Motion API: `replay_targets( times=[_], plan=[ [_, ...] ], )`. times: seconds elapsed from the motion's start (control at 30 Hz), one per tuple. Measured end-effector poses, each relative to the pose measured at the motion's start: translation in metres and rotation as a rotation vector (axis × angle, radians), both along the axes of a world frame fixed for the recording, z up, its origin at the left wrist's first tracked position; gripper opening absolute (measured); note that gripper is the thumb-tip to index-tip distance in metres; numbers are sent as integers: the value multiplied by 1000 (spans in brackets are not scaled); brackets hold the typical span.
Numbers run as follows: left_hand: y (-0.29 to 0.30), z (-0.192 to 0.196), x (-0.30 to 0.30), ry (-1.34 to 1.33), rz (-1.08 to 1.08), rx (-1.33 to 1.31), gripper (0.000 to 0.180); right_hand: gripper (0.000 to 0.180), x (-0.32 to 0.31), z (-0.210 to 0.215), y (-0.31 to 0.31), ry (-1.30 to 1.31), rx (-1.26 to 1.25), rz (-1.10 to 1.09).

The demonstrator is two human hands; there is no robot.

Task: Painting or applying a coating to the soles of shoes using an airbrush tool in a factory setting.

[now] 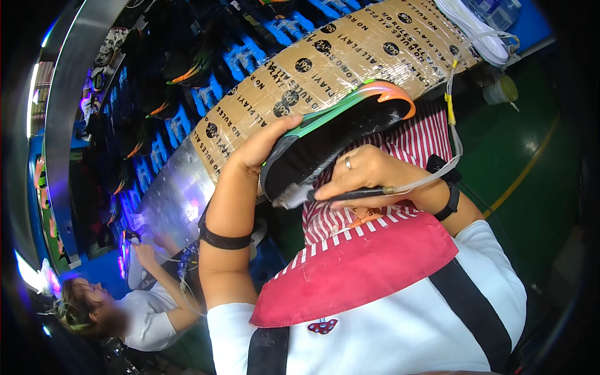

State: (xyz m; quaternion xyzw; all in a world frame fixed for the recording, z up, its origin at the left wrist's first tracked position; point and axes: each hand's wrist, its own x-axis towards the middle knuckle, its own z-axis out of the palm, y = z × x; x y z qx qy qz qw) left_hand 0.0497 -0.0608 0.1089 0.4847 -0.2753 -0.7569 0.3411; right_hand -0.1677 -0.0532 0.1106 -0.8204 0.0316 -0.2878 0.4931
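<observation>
A shoe sole [331, 142] with a black inner face and a green and orange sidewall is tilted up in front of me. My left hand [270, 142] grips its outer edge at the left, thumb along the green rim. In my right hand [364, 170] is a brush [357, 193] with a dark handle and pale bristles, a ring on one finger. The bristles sit at the near left end of the sole, seemingly touching its black face. From the handle's rear, a clear tube [431, 179] curves up to the right.
Printed brown cardboard [344, 53] covers the bench behind the sole. Beyond it stand blue racks [244, 59] with dark shoe parts. White soles [478, 31] lie at the upper right, near a clear bottle [497, 11]. At lower left, a co-worker [147, 312] handles another piece.
</observation>
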Motion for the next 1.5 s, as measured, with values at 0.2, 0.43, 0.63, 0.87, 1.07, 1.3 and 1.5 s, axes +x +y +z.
replay_targets(
  times=[0.2,0.43,0.63,0.87,1.07,1.3,1.5],
  plan=[
    [-4,0,1,-133,-240,-36,44,19,-2,-7,0,113,-208,0],
    [-7,7,8,-203,-270,-67,46,19,-1,5,0,57,-151,-101],
    [-6,11,16,-219,-268,40,45,21,-8,3,-3,153,-249,-26],
    [-5,20,20,-192,-223,-122,42,15,-8,4,-2,149,-304,-114],
    [20,19,1,-54,118,47,43,19,-10,3,-5,67,226,-317],
    [40,-4,-16,232,240,85,46,18,-16,-15,-22,8,667,-456],
    [45,-11,-22,271,283,60,45,17,-23,-20,-27,-15,728,-461]
  ],
)
